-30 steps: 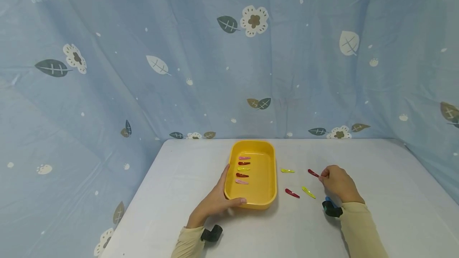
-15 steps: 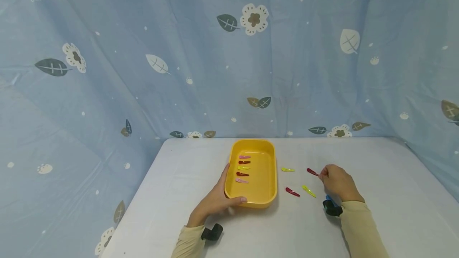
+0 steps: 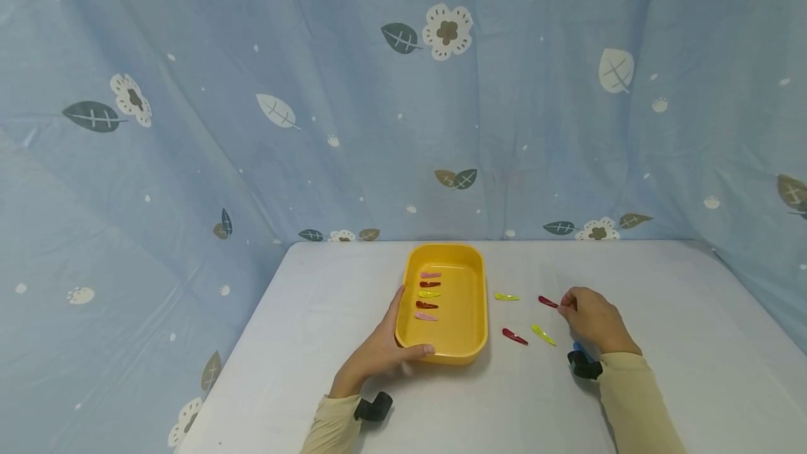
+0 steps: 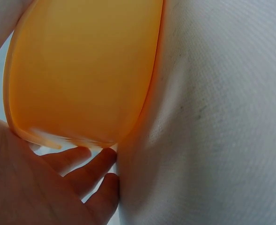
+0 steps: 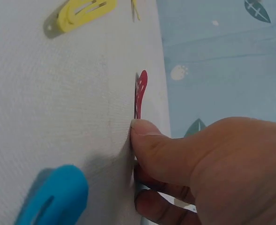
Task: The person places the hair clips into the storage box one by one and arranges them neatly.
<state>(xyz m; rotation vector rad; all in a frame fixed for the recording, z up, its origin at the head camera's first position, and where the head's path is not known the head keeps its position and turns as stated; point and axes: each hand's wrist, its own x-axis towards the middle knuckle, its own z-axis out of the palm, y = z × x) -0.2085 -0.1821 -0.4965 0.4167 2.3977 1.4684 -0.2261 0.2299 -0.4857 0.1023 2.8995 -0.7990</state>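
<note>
My left hand (image 3: 384,352) grips the near left corner of a yellow plastic tray (image 3: 469,354), the thumb at its front rim and the fingers along its left side. Inside, snap hair clips lie in a column at the left: pink, dark red, yellow, dark red, pink. On the table to the right, my right hand (image 3: 592,317) pinches the end of a red hair clip (image 5: 140,91) between thumb and fingers. Close by lie a yellow clip (image 3: 543,334), another red clip (image 3: 515,336) and a second yellow clip (image 3: 507,297).
A blue hair clip (image 5: 58,197) lies under the right wrist, partly hidden in the head view. Black wrist cameras (image 3: 374,407) sit on both wrists. A white cloth covers the table (image 3: 277,342); a blue patterned curtain (image 3: 353,104) hangs behind it.
The pinched red clip and my right fingers have shifted very slightly left. My left hand keeps its hold on the tray. The head view has tilted a little.
</note>
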